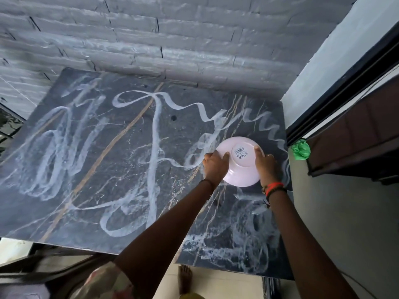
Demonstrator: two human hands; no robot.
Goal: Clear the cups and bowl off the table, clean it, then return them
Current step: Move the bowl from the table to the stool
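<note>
A pale pink bowl point(241, 169) is upside down at the right side of the dark marble table point(86, 190), its base with a white price sticker facing up. My left hand point(214, 167) grips the bowl's left rim, thumb on its underside. My right hand point(266, 167) grips its right rim, with bracelets at the wrist. I cannot tell whether the bowl touches the tabletop. White foamy streaks loop across the whole tabletop. No cups are in view.
A grey brick-patterned wall point(151, 39) runs behind the table. A green crumpled cloth point(300, 149) sits at the table's right edge next to a dark framed opening point(345, 93). My bare foot point(184, 279) stands on the floor below the near edge.
</note>
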